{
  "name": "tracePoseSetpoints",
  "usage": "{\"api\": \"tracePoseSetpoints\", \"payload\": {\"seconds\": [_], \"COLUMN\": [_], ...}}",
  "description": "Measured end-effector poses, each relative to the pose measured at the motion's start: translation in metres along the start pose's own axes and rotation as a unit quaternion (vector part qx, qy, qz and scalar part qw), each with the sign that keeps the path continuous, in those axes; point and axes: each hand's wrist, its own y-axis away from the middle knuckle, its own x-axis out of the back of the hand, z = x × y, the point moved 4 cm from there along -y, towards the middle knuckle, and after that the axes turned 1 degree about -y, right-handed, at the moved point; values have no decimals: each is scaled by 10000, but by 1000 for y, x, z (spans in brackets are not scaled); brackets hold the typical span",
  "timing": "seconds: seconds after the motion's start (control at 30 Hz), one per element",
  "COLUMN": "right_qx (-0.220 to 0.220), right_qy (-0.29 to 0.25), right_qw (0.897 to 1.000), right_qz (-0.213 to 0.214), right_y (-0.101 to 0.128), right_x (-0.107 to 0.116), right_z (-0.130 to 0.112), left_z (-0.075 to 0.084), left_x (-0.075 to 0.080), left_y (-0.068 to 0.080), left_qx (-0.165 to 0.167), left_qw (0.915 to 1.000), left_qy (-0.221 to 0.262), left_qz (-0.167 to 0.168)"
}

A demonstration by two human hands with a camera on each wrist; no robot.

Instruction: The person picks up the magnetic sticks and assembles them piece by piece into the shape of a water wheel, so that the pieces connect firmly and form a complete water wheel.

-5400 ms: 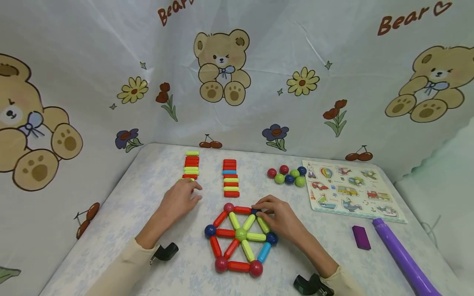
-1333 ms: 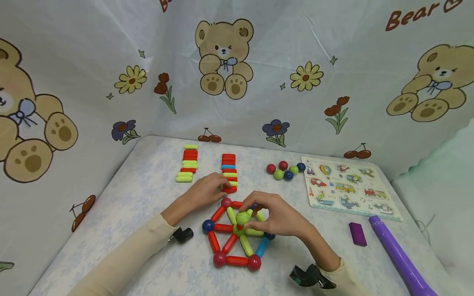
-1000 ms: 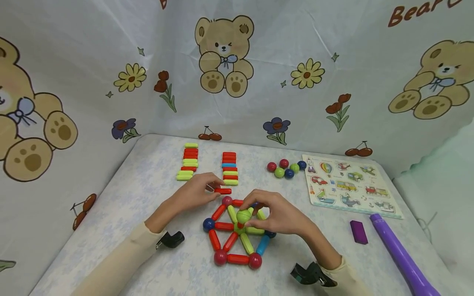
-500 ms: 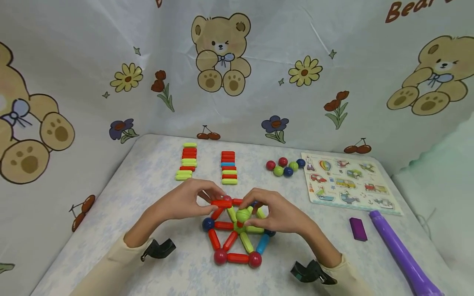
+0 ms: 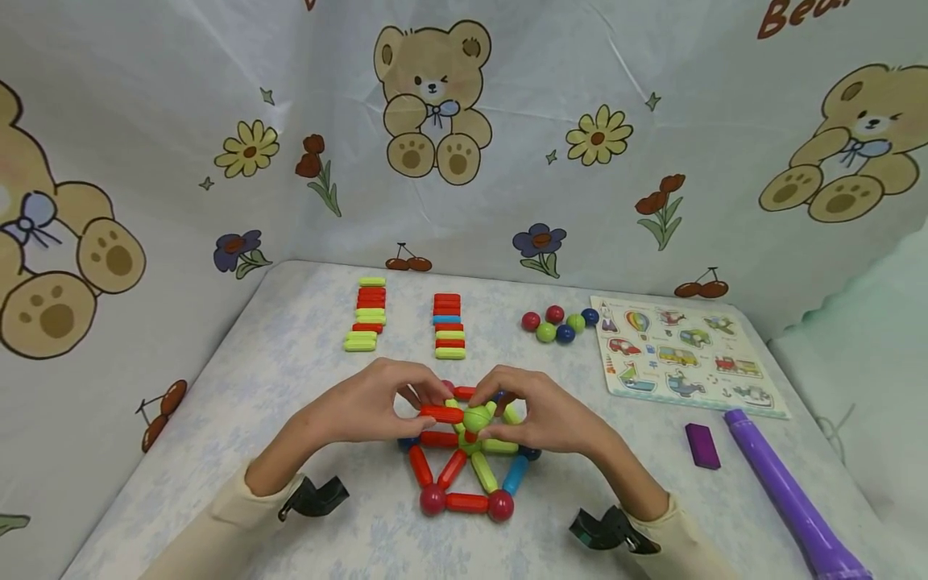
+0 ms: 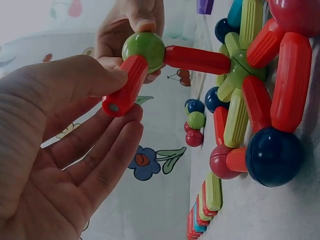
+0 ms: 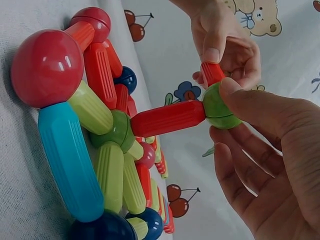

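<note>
The left hand [image 5: 362,403] pinches a red rod [image 5: 442,414], probably light, stiff and slick, best held mid-length, against the green ball [image 5: 476,419] the right hand [image 5: 554,412] pinches atop an upright red rod [image 7: 167,119] above the hexagonal frame [image 5: 467,503].

Red ribbed plastic stick [image 6: 130,85] I'm pinching: fluted sides, satin sheen. Light-green plastic ball [image 6: 142,47] I'm holding: smooth, glossy, seam line around it. Dark-red plastic balls [image 7: 47,69]: smooth, high gloss, sharp highlights. Purple plastic tube [image 5: 790,493]: smooth, shiny. Pale mottled tablecloth [image 7: 22,150]: matt, fine weave. White bear-print sheet [image 5: 518,97]: creased, slight sheen. My cream cloth sleeves [image 5: 217,524]: matt.
</note>
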Motion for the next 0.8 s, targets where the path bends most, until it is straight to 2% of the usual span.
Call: {"api": "tracePoseSetpoints", "payload": {"seconds": [0.13,0.23,0.3,0.37,0.43,0.5,0.57,0.7,0.8], "right_qx": [42,54,60,36,22,12,11,22,51], "right_qy": [-59,-56,-36,-12,-10,-5,-45,-107,-105], "right_qw": [10000,10000,10000,10000,10000,10000,10000,9999,9999], "right_qz": [-21,-51,-59,-66,-73,-70,-80,-104,-108], "right_y": [0,0,0,0,0,0,1,0,0], "right_x": [0,1,1,1,1,1,0,0,-1], "right_z": [2,2,1,1,1,1,2,2,3], "left_z": [-5,-16,-28,-44,-60,-77,-91,-110,-116], "left_x": [4,16,27,40,50,56,59,58,55], "left_y": [0,2,5,9,13,17,20,23,23], "left_qx": [81,304,615,1019,1416,1713,1941,2137,2117], "left_qw": [10000,9992,9953,9847,9687,9526,9413,9318,9266], "left_qy": [49,-115,-539,-1180,-1809,-2312,-2582,-2784,-2961], "left_qz": [-5,239,520,783,942,985,978,927,946]}}
